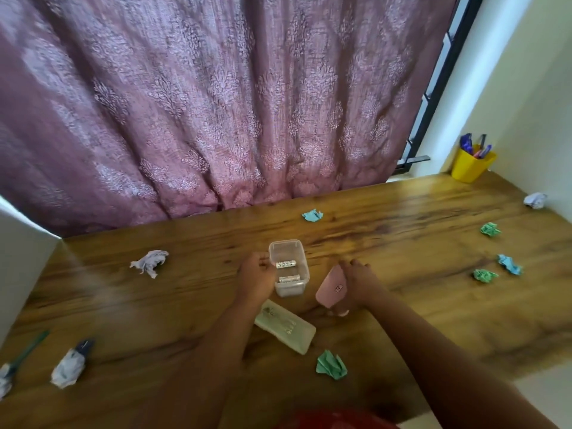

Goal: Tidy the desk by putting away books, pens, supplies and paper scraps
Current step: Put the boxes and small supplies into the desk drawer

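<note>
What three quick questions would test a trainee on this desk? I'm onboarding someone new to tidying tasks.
1. True or false: the clear box is lidded.
2. What does the right hand grip? A) pink lid B) green case C) a pen
3. Fill in: the pens stand in the ___ cup.

Key: 1. False; it is open, with two small rolls inside, and the left hand holds its side. 2. A. 3. Yellow.

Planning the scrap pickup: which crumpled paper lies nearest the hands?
The green crumpled paper at the near edge, just right of the pale green case. The other scraps all lie farther out toward the desk's sides and back.
</note>
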